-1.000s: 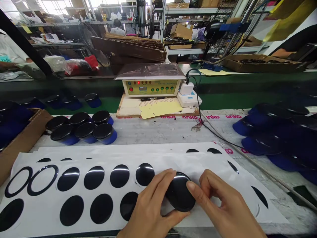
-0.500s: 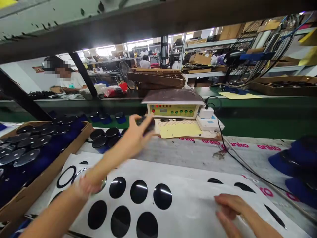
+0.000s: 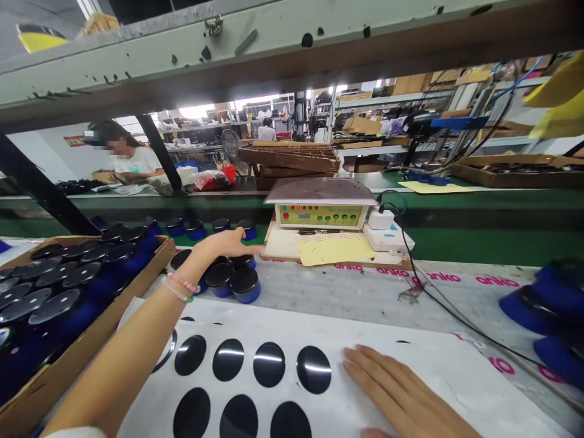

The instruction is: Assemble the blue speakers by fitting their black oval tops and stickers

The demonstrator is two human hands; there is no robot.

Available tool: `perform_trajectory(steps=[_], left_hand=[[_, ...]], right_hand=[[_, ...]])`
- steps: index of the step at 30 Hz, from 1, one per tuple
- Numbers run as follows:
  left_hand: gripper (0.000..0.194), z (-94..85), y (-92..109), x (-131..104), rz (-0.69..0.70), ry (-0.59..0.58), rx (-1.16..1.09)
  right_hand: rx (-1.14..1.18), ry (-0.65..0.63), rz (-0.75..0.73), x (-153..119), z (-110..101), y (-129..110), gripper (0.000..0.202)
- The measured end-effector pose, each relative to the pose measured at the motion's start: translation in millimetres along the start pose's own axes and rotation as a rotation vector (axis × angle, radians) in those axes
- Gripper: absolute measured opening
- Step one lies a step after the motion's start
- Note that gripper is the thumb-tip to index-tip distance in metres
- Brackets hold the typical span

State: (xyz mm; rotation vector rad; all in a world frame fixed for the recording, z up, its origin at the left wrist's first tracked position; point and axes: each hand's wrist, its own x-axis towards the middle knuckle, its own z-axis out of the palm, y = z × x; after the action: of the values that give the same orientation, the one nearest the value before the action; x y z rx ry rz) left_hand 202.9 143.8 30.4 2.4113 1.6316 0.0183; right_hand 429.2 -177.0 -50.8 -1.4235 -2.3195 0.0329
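- Head view, 8 o'clock: black-topped blue containers, clustered; presumably light, stiff, slippery; best gripped by the side walls.
- Between 8 and 9: left hand, thumb spread from fingers, nothing seen gripped; contact beneath cannot be told.
- 5 o'clock: right hand, palm down, fingers straight, gripping nothing visible, at the white sheet.
- Board edge, cluster's 2 o'clock; room over the bench, its 3.

Glossy black discs gleam on a smooth white sheet at six o'clock; at eight, shiny-topped, plastic-looking blue jars neighbor a matt cardboard box. Matt yellow paper covers a pale wooden board at four; scuffed paint coats the beam at twelve.
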Motion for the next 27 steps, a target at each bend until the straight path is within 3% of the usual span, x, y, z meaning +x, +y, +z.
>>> perform_trajectory(steps=[3, 7, 9, 11, 13, 15, 18, 24, 27], left_hand=[[0.041, -6.8, 4, -26, 0.067, 0.03, -0.014], [0.051, 0.6, 29, -83, 0.144, 0.315, -0.087], [0.047, 20.9, 41, -119, 0.227, 0.385, -0.188], [0.041, 51.5, 49, -151, 0.322, 0.384, -0.543], [0.041, 83.4, 49, -173, 0.206, 0.404, -0.749], [0.04, 107.2, 44, -183, 0.099, 0.431, -0.88], [0.04, 121.6, 36, -183, 0.064, 0.458, -0.956], [0.041, 119.1, 30, -177, 0.091, 0.452, -0.945], [0.044, 113.7, 33, -183, 0.111, 0.499, -0.881]], right_hand=[[0.196, -0.191, -0.02, 35, -19, -6, 0.042], [0.385, -0.391, -0.089, 83, -21, -3, 0.042], [0.418, -0.471, -0.105, 98, -17, 1, 0.043], [0.439, -0.515, -0.102, 105, -13, 3, 0.044], [0.435, -0.515, -0.093, 108, -11, 4, 0.047], [0.409, -0.504, -0.107, 108, -12, 3, 0.047], [0.383, -0.504, -0.17, 106, -16, 0, 0.045], [0.244, -0.411, -0.206, 87, -32, 7, 0.015], [0.174, -0.239, -0.106, 56, -46, 18, 0.011]])
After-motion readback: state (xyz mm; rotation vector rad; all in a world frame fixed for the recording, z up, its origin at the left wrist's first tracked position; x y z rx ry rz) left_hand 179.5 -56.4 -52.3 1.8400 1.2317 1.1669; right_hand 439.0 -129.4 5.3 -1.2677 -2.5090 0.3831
